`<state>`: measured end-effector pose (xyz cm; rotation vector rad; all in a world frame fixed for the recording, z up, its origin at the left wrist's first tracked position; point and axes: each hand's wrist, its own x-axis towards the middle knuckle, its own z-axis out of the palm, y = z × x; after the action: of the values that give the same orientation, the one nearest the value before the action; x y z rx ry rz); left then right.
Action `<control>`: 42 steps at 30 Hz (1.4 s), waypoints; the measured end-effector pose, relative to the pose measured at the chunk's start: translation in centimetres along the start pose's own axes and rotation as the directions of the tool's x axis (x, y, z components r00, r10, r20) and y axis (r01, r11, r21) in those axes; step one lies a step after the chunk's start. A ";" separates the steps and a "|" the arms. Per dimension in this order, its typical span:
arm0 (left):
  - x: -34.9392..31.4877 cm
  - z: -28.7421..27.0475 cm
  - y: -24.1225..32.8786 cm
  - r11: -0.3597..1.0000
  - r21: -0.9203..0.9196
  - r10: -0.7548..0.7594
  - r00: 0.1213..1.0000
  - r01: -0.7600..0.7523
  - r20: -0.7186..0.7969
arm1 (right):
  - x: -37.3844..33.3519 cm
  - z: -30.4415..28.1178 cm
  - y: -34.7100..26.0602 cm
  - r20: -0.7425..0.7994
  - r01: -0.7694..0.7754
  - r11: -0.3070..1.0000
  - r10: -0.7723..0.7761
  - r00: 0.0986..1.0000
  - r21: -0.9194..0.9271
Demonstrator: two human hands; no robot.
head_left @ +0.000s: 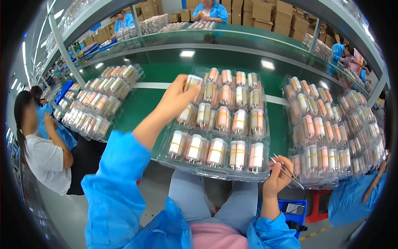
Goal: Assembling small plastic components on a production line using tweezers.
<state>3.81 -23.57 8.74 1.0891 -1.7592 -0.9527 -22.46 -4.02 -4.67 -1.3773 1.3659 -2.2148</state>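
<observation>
In front of me a clear plastic tray [215, 171] holds rows of small cylinder bundles, white, pink and grey, each with a yellow band and thin metal pins at its lower end. At the tray's far left corner my left hand [178, 97] is closed round one white-topped cylinder bundle [194, 80]; whether it is clear of its pocket I cannot tell. By the near right corner my right hand [278, 176] grips metal tweezers [295, 179], whose two slim arms stick out past the fingers. A banded white bundle [256, 157] sits in the tray beside that hand.
More filled trays stand in stacks at the right [325, 162] and left [93, 106] on the green work surface [149, 99]. A metal rail [207, 47] crosses beyond them. Co-workers sit at the left, right and far side. Cardboard boxes [261, 16] are piled behind.
</observation>
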 end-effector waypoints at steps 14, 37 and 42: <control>16.5 4.5 -7.2 0.588 0.798 -0.004 0.987 0.133 -0.162 | 0.0 -0.3 -0.1 -0.040 0.075 0.995 -0.078 0.996 -0.068; 17.7 5.1 -8.9 0.802 0.595 0.152 0.944 0.056 -0.294 | 0.1 -0.3 -0.4 -0.011 0.107 0.984 -0.110 0.994 -0.139; 16.9 6.3 -7.8 0.626 0.780 0.176 0.976 -0.009 -0.131 | 0.1 -0.7 -0.1 -0.020 0.111 0.978 -0.116 0.993 -0.177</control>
<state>-4.31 -40.74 3.82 1.5303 -2.0771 0.0665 -23.04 -3.66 -4.63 -1.5214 1.5633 -2.2402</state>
